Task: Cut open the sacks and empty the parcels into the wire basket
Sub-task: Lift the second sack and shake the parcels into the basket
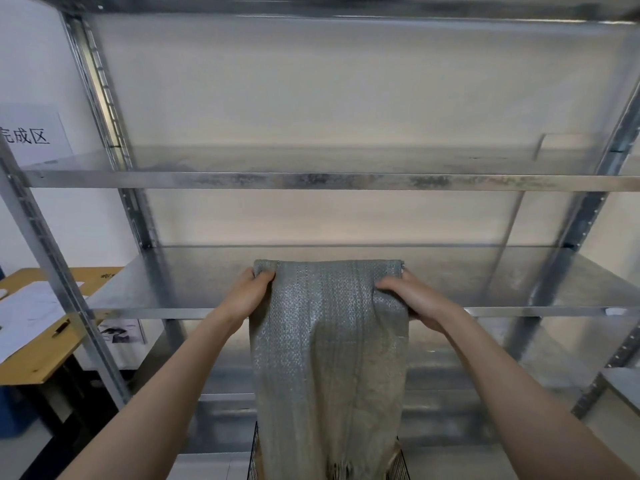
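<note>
Gripping the woven sack (329, 341) by its two upper corners, the person held it up in front of a galvanised steel rack (311, 181). The left hand (251, 292) had its fingers curled into a bunched fold of the weave at one corner, and the right hand (412, 299) clutched the other corner the same way. The sack hung limp and flat before the front edge of the middle shelf (519, 282). Its frayed lower end dropped between the black wires of the wire basket (255, 452), of which only slivers showed at the bottom of the view.

By the look of it the emptying step was in hand and near its end for this sack: it hung mouth down and looked slack, with no bulge in it. No parcel could be made out. Most of the basket lay out of view, so how much it held could not be told. The next move would likely call for a shake or two to clear anything caught in the folds, then lifting the frayed end free of the wires without snagging it.

Writing was scarce. A white sign (31, 136) on the wall at the left read "成区", with a first character cut off by the picture's edge — possibly "完". Printed sheets (24, 317) lay on a wooden table (41, 362) beside the rack, too blurred to read, and the sack bore no visible label.
</note>
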